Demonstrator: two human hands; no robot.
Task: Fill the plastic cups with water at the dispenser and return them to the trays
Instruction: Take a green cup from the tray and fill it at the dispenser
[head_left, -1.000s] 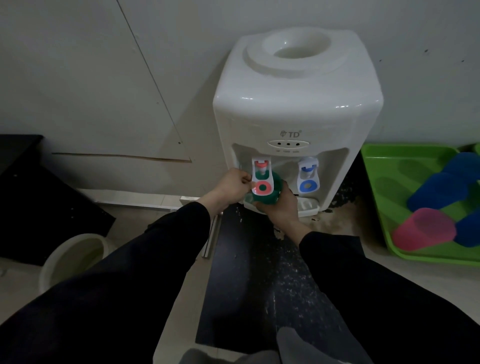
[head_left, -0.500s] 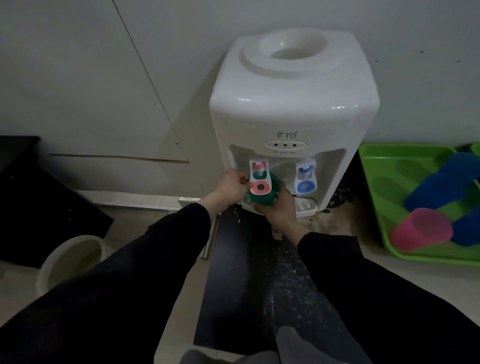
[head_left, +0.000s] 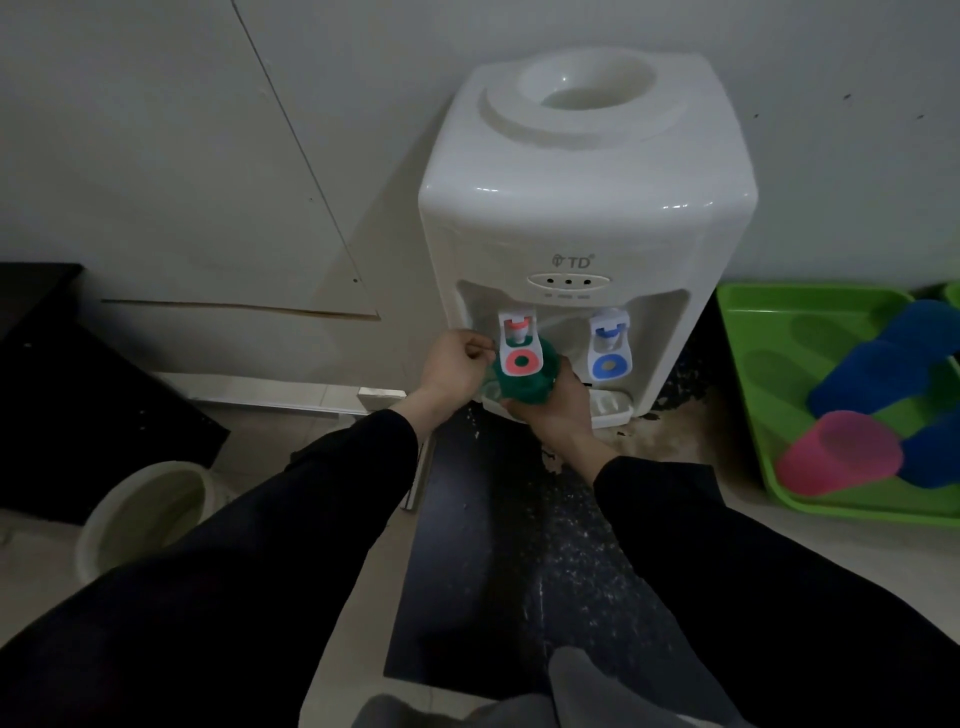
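Green cup (head_left: 525, 388) sits under red tap (head_left: 519, 354) of dispenser (head_left: 587, 197), just above drip tray (head_left: 609, 405), partly hidden by tap. Right hand (head_left: 553, 413) grips cup from below and right, fingers wrapped round it. Left hand (head_left: 451, 370) is curled, fingertips touching tap's left edge; cannot tell if pinching it. Blue tap (head_left: 612, 349) stands just right. Green tray (head_left: 748, 358) right of dispenser holds blue cups (head_left: 883, 364) and pink cup (head_left: 841, 451), lying on sides. Bucket (head_left: 137, 514) on floor, left.
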